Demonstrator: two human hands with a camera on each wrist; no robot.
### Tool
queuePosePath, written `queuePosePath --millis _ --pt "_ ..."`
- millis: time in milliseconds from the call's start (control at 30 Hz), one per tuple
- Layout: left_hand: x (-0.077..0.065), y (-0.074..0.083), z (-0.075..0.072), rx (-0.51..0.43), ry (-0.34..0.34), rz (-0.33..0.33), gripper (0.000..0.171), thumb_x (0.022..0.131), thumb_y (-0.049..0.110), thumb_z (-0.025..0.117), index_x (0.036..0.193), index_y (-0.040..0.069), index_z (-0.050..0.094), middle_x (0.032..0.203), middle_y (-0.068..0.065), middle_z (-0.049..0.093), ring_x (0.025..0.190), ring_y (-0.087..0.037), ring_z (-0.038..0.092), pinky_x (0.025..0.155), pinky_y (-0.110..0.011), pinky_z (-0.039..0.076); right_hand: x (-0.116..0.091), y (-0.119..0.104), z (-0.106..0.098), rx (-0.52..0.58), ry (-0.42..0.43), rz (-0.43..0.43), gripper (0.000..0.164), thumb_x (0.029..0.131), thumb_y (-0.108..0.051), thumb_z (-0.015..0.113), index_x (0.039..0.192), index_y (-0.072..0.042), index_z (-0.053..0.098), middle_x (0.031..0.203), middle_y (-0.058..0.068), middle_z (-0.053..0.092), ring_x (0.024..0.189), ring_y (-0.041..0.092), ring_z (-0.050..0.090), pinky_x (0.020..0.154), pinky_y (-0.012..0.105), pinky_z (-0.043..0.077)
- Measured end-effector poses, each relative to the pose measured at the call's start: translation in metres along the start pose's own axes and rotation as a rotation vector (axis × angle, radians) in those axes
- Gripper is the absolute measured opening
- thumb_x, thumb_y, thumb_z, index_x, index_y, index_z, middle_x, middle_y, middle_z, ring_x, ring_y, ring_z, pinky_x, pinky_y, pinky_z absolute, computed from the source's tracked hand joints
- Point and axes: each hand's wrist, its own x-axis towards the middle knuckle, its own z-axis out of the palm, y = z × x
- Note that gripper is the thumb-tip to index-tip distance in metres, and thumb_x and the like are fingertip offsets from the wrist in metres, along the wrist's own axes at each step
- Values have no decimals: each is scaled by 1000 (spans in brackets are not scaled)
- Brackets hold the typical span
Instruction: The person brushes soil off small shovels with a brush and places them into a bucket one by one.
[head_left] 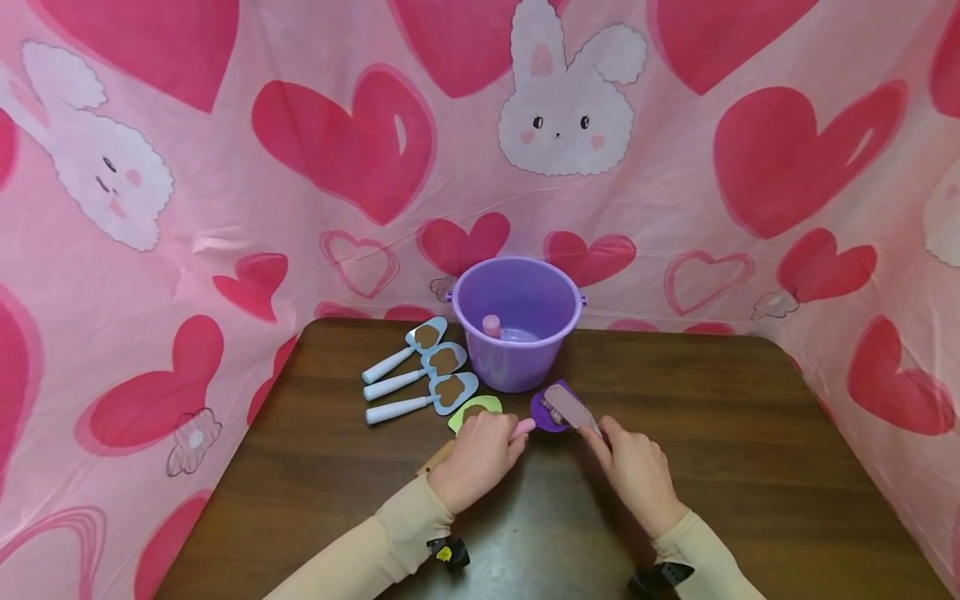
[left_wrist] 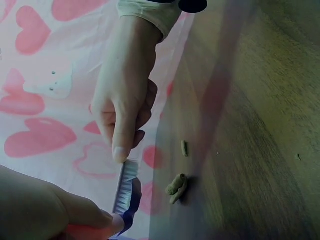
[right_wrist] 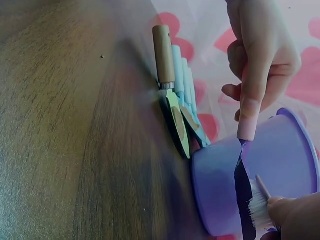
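Note:
My left hand (head_left: pixel 480 458) grips the pink handle (right_wrist: pixel 248 127) of a small toy shovel with a purple blade (head_left: pixel 538 418). The blade is held over the table in front of the bucket. In my right hand (head_left: pixel 641 475) is a brush (head_left: pixel 572 408) with pale bristles (right_wrist: pixel 259 209), pinched by thumb and fingers. Its bristles lie against the shovel's blade, in both wrist views too. Brown crumbly lumps (left_wrist: pixel 177 188) and a smaller piece (left_wrist: pixel 184 148) lie on the table near the hands in the left wrist view.
A purple bucket (head_left: pixel 513 362) stands at the back middle, with a pink rounded end (head_left: pixel 491 325) inside. Left of it lie three light-blue shovels (head_left: pixel 397 408) in a row. A green shovel (head_left: pixel 487 403) with a wooden handle (right_wrist: pixel 164 57) lies partly behind my left hand. Patterned cloth surrounds the table (head_left: pixel 720 433).

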Motion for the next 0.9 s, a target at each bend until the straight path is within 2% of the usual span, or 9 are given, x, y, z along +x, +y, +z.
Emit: queuePosePath --millis 333,500,667,900 --pt "-2 0 0 -40 -31 -11 18 96 19 76 84 7 73 63 2 59 55 -9 50 54 -23 44 0 3 -4 8 -5 17 32 100 -29 70 80 -12 51 57 -3 36 49 19 40 45 35 31" --pt "-1 -1 1 -31 -13 -10 23 96 18 76 75 10 68 59 4 53 54 -10 48 54 -24 42 0 -3 -6 16 11 -12 32 98 -27 73 80 -13 51 56 -4 35 48 20 40 45 36 32" --pt "-1 0 3 -22 -13 -7 25 96 18 76 73 11 66 59 5 51 54 -10 47 54 -25 42 -1 -5 -4 9 -21 -43 35 97 -26 74 77 -14 48 57 -5 34 49 18 39 46 35 32" --pt "-3 2 3 -37 -22 7 27 98 19 73 73 12 66 59 6 51 54 -9 50 53 -27 44 0 3 -6 -2 -61 59 34 101 -32 69 79 -13 50 57 -2 37 50 20 41 45 35 30"
